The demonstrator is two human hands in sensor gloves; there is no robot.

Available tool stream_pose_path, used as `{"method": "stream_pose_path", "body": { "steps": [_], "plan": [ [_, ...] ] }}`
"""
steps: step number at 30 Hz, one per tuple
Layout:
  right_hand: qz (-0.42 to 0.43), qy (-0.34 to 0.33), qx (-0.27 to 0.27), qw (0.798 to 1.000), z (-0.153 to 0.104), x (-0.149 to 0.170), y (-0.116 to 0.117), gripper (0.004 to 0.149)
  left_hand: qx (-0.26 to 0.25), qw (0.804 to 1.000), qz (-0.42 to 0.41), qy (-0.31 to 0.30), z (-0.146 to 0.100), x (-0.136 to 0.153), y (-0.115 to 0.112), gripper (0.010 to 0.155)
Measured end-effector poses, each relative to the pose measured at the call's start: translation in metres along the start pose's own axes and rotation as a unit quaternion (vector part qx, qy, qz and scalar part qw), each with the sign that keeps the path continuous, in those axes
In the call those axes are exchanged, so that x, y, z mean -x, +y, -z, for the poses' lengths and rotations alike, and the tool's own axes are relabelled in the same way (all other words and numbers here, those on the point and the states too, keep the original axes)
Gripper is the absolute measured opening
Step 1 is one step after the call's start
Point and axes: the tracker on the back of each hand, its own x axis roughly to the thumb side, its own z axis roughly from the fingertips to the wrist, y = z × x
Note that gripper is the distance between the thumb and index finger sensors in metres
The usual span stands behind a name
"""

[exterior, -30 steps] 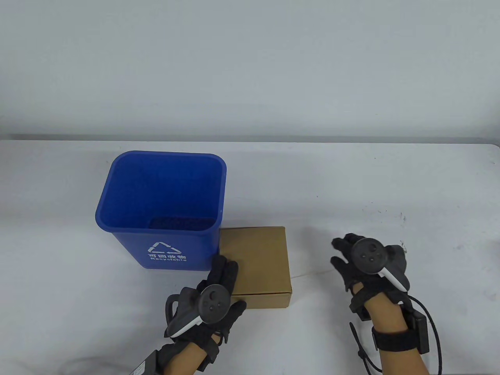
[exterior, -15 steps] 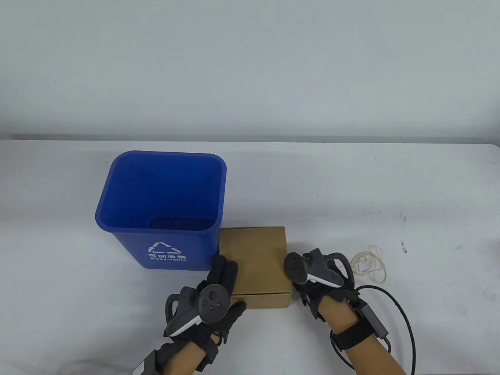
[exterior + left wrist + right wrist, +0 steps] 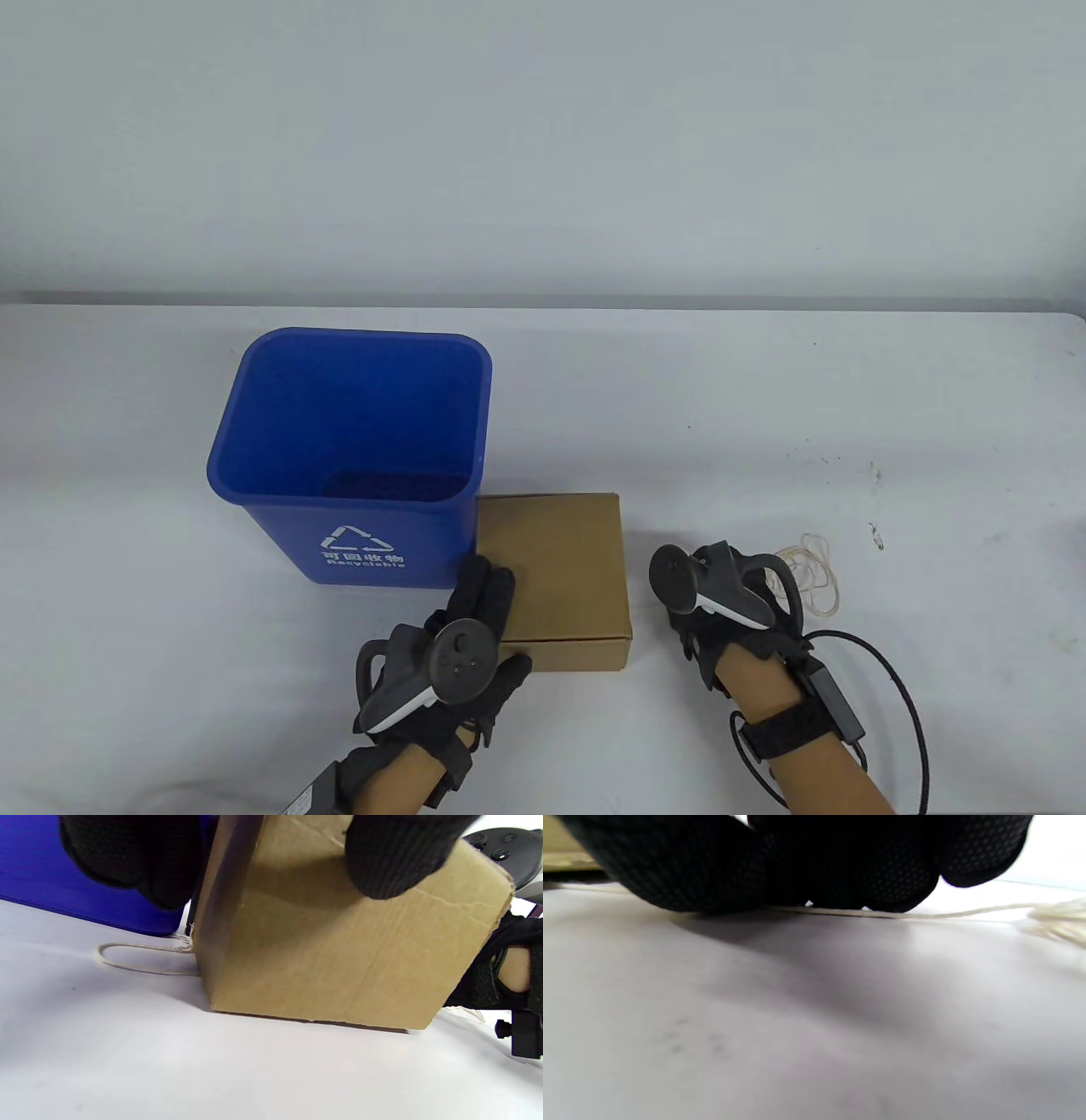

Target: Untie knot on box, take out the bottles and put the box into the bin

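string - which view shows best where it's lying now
Table view: the string lies loosely coiled on the table, right of the box, partly behind the right hand. Right wrist view shows one strand passing under the fingers. Left wrist view shows a loop at the box's far side.

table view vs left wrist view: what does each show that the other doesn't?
Only the table view: the blue bin's open top and recycling logo, the closed box lid, the loose string coiled on the table beside the right hand.

Only the left wrist view: a loop of string coming out from under the box's bin-side edge, and creases in the cardboard side.

Both: the cardboard box next to the bin, and the left hand resting on the box.
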Motion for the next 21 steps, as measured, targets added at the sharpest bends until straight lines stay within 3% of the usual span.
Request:
{"method": "stream_pose_path", "body": {
  "steps": [8, 10, 12, 14, 15, 18, 21],
  "plan": [
    [0.072, 0.011, 0.001, 0.997, -0.007, 0.018, -0.002, 0.037, 0.004, 1.000, -0.004, 0.001, 0.000, 0.001, 0.001, 0.092],
    [0.136, -0.037, 0.002, 0.990, -0.011, 0.018, -0.001, 0.059, 0.005, 1.000, -0.008, 0.000, 0.000, 0.001, 0.001, 0.092],
    [0.223, -0.079, -0.031, 0.971, -0.011, 0.011, 0.002, 0.066, 0.006, 1.000, -0.013, 0.000, 0.001, 0.000, 0.001, 0.092],
    [0.188, -0.063, -0.054, 0.979, -0.006, 0.001, 0.008, 0.063, 0.005, 1.000, -0.007, 0.000, 0.001, 0.000, 0.001, 0.093],
    [0.164, -0.062, -0.034, 0.984, -0.005, 0.000, 0.004, 0.062, 0.004, 1.000, -0.006, -0.001, 0.001, 0.001, 0.001, 0.093],
    [0.156, -0.030, 0.009, 0.987, 0.000, -0.002, -0.001, 0.034, 0.007, 1.000, -0.007, 0.003, 0.000, 0.003, 0.001, 0.092],
    [0.127, -0.065, 0.009, 0.990, -0.001, -0.011, 0.000, 0.034, 0.009, 1.000, -0.002, 0.006, 0.000, 0.002, 0.001, 0.093]
  ]
}}
